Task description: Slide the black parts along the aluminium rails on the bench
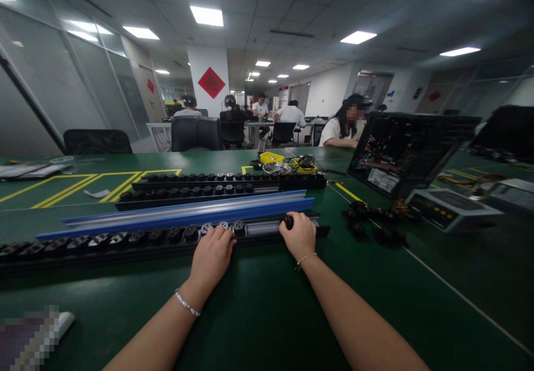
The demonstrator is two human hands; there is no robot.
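A long black rail (167,250) lies across the table in front of me, carrying a row of small black and silver parts (129,238). My left hand (213,250) is closed over the near side of this rail, fingers together and curled down beside the last parts in the row. Its fingertips are partly hidden. My right hand (301,235) is closed around a small black part (288,222) above the rail's right end. Between the hands, a bare silver stretch of channel (262,227) shows. Just behind lie blue rails with silver inside (183,211).
More loaded black rails (229,178) lie farther back, near a yellow bin (271,158) and a round metal dish (277,168). On the right stand an open computer case (396,154), a power supply (453,209) and dark loose parts (387,231). A person (340,126) sits beyond.
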